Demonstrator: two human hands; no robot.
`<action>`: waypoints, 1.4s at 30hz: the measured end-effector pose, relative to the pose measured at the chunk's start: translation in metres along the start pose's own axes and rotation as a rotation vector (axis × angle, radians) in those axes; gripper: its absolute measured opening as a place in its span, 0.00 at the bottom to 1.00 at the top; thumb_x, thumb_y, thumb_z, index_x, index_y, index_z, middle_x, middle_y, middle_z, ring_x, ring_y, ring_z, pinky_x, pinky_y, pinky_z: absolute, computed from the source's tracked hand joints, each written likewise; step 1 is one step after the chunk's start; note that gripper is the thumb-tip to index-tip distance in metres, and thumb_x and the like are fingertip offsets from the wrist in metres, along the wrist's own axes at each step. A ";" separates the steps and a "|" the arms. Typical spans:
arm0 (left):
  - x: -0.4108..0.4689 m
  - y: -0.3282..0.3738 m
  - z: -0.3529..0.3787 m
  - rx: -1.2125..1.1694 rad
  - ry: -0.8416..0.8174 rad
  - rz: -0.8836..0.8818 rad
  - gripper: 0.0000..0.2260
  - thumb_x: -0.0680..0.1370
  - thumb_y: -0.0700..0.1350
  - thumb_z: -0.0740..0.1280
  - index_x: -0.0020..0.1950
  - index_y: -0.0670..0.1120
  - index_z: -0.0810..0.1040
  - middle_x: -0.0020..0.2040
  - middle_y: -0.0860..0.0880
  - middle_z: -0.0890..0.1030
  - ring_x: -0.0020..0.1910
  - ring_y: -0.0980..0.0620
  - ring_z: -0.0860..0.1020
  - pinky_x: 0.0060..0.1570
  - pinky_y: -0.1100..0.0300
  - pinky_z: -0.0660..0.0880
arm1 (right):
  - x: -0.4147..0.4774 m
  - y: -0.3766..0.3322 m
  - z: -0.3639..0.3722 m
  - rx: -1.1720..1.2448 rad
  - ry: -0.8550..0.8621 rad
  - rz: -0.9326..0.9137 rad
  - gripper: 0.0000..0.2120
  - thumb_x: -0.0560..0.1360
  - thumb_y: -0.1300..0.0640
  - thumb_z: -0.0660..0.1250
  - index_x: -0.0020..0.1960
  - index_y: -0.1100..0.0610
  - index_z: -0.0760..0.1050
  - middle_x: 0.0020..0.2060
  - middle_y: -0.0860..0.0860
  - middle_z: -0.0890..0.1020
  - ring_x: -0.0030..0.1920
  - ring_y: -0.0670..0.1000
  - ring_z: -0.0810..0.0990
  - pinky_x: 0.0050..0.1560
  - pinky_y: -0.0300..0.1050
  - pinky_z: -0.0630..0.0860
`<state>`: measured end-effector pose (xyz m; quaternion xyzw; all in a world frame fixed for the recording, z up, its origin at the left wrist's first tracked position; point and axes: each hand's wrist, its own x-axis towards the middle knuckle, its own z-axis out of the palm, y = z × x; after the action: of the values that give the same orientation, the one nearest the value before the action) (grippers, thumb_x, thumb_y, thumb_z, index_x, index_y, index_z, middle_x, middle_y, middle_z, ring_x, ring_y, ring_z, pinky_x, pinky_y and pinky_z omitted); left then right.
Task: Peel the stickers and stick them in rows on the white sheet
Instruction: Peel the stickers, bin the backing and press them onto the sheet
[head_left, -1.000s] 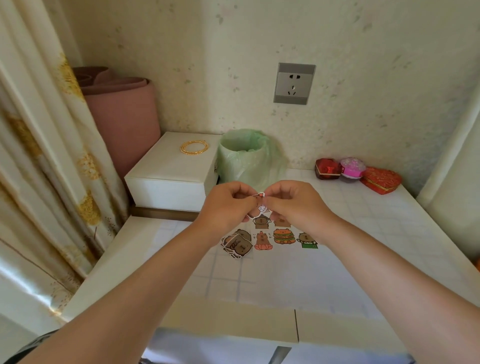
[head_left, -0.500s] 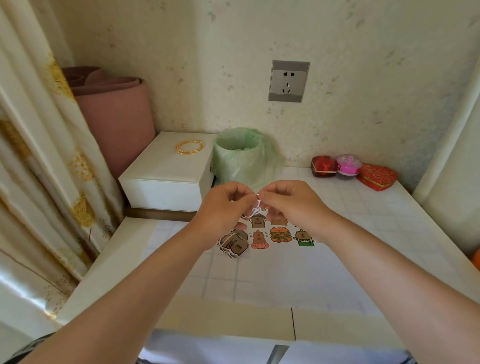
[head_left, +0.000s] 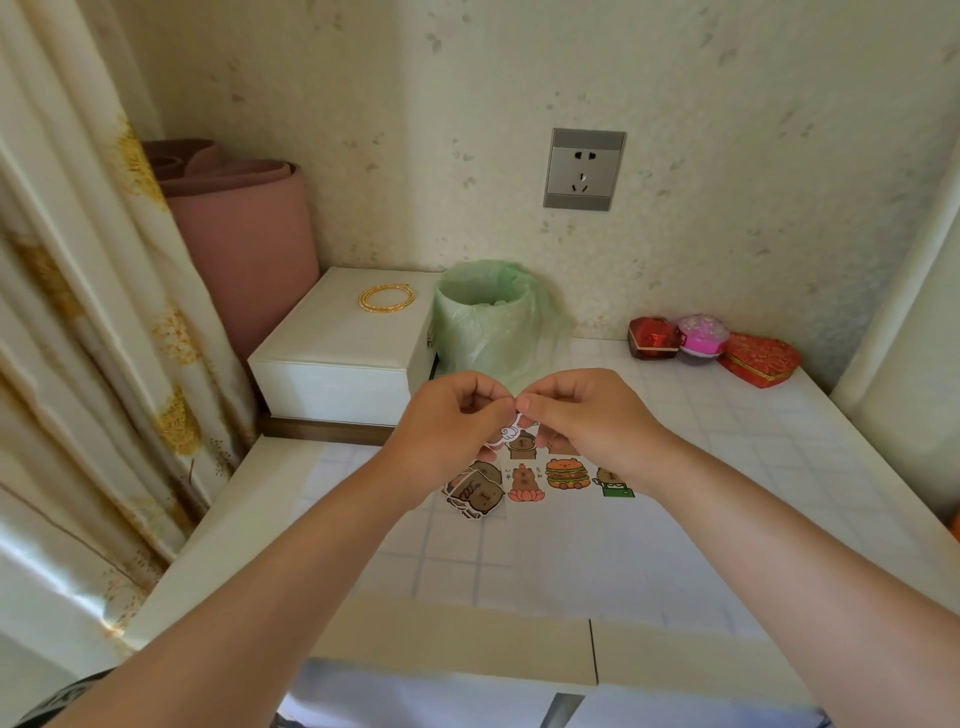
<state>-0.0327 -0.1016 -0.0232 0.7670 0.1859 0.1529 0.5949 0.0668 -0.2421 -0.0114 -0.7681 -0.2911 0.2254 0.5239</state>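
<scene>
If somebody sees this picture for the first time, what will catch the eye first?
First the two hands at the centre: the left hand and the right hand pinch one small sticker between them above the table. Just under them lie colourful cartoon stickers. Behind stands a green-lined bin, with a gold bangle on the white box to its left.

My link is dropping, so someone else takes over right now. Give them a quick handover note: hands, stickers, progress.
Left hand and right hand: both pinch one small sticker above the white sheet, apparently mid-peel.
Loose pile: at the rows' left end.
Done: several stickers in two rows, the burger sticker among them.
Left: stick this one down, then work through the pile.
</scene>
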 end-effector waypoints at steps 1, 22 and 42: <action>0.000 0.000 0.000 -0.008 0.005 -0.008 0.03 0.78 0.42 0.69 0.45 0.46 0.82 0.35 0.51 0.81 0.33 0.58 0.79 0.36 0.61 0.80 | 0.000 0.000 0.001 -0.013 0.018 -0.020 0.04 0.78 0.56 0.70 0.47 0.54 0.85 0.39 0.49 0.87 0.34 0.46 0.82 0.49 0.49 0.83; 0.001 0.007 0.001 -0.012 0.022 0.002 0.03 0.77 0.42 0.70 0.46 0.44 0.84 0.35 0.51 0.83 0.34 0.58 0.79 0.39 0.62 0.81 | 0.000 -0.002 -0.008 0.036 -0.037 0.005 0.05 0.78 0.56 0.69 0.47 0.54 0.84 0.39 0.49 0.86 0.33 0.46 0.79 0.42 0.47 0.77; -0.002 0.007 0.002 0.048 -0.009 0.057 0.02 0.76 0.39 0.71 0.44 0.44 0.83 0.34 0.50 0.82 0.31 0.57 0.77 0.39 0.62 0.80 | -0.004 0.003 -0.003 -0.347 0.071 -0.253 0.08 0.76 0.57 0.68 0.41 0.49 0.83 0.29 0.40 0.81 0.30 0.44 0.79 0.36 0.44 0.78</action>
<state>-0.0328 -0.1061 -0.0168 0.7868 0.1649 0.1617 0.5723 0.0665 -0.2475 -0.0130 -0.8116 -0.4012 0.0771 0.4177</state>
